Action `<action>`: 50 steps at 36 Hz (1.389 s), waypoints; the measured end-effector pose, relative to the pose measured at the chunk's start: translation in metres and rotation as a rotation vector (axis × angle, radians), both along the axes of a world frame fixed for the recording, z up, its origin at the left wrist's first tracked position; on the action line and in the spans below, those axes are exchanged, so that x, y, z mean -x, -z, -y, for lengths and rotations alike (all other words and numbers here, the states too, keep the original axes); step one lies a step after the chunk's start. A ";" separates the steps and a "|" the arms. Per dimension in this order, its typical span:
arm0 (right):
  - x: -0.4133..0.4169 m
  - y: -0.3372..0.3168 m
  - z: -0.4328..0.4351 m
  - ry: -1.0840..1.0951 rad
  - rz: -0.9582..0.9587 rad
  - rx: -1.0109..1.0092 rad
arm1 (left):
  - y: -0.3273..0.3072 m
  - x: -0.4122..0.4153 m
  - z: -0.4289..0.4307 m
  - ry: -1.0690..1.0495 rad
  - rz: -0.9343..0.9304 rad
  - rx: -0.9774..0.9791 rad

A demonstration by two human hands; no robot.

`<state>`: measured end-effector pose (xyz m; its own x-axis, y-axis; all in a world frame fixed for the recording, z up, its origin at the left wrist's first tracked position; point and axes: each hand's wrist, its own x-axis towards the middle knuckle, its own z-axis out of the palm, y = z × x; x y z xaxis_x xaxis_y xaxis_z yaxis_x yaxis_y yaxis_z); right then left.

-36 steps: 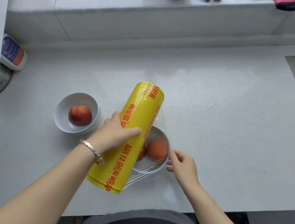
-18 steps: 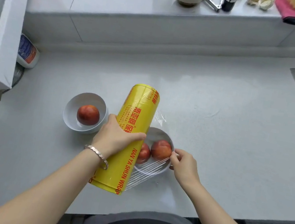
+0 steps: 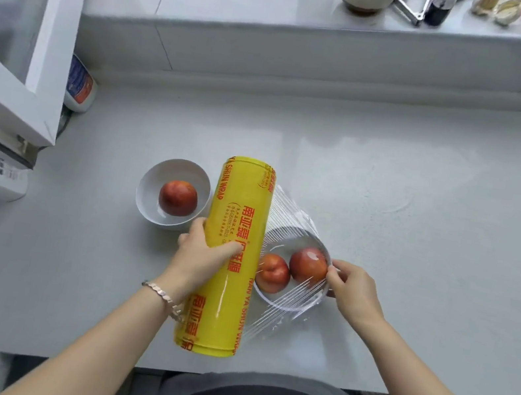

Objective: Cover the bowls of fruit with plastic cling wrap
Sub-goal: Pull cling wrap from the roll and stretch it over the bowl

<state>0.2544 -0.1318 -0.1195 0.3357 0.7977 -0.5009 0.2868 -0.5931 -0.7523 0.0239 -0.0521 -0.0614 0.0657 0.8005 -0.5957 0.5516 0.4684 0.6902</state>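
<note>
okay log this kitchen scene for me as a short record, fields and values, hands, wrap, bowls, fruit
left hand: left hand holds the yellow cling wrap roll, grip around its middle
right hand: right hand pinches the film at the right bowl's far rim
right bowl: right bowl holds two red fruits, film stretched over it, still joined to the roll
left bowl: left bowl holds one red fruit, uncovered
surface: grey counter

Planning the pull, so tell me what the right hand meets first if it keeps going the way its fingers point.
The right hand points left, so it likely meets the nearer fruit under the film; depth is unclear.
</note>
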 end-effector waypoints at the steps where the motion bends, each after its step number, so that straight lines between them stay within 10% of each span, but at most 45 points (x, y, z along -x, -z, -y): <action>1: -0.003 0.000 -0.001 -0.011 0.003 0.002 | 0.000 0.003 -0.002 0.004 0.045 0.051; 22: -0.031 -0.010 0.001 -0.068 0.038 -0.013 | 0.023 -0.009 0.008 -0.093 0.608 0.356; 40: -0.039 -0.003 0.009 -0.105 0.242 0.041 | 0.027 -0.001 0.022 0.006 -0.419 -0.109; 50: -0.046 -0.019 0.006 -0.031 0.260 0.103 | 0.026 -0.019 0.017 0.076 -0.645 -0.096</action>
<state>0.3007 -0.1382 -0.1004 0.4396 0.7590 -0.4803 0.4818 -0.6505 -0.5871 0.0427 -0.0687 -0.0878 -0.2227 0.8592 -0.4606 0.8977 0.3650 0.2467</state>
